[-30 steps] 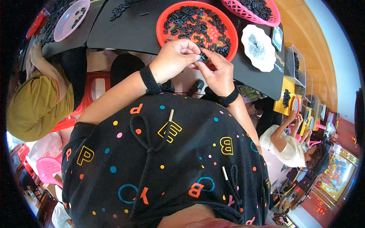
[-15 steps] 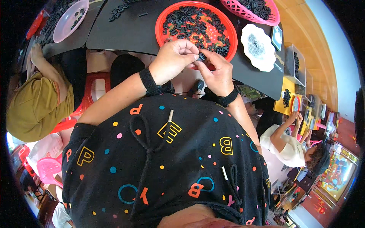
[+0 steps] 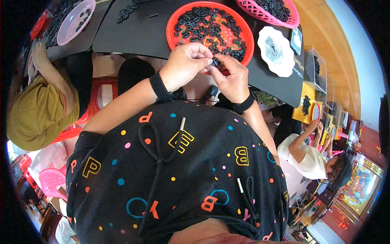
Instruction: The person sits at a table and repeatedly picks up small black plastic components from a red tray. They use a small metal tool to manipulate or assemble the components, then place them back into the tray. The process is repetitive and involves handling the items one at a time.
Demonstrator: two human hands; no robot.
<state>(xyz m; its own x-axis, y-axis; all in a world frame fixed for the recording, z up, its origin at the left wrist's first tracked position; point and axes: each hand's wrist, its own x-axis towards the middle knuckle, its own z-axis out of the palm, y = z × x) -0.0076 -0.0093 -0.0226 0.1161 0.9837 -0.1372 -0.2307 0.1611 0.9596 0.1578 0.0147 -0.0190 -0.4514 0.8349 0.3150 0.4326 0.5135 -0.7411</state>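
Pinching a small black part [image 3: 215, 62] between both grips, the left hand [image 3: 185, 65] and right hand [image 3: 232, 77] meet at the red tray's [image 3: 172, 24] six o'clock rim, over the black table [image 3: 138, 32]; a white plate [image 3: 266, 34] sits at three o'clock.

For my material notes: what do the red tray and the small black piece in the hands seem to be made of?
Red tray: likely moulded plastic, with a uniform bright colour, a smooth rim and a slight sheen. Black piece, pinched between left hand and right hand: probably plastic or rubber, dark with a faint gloss; too small to tell.
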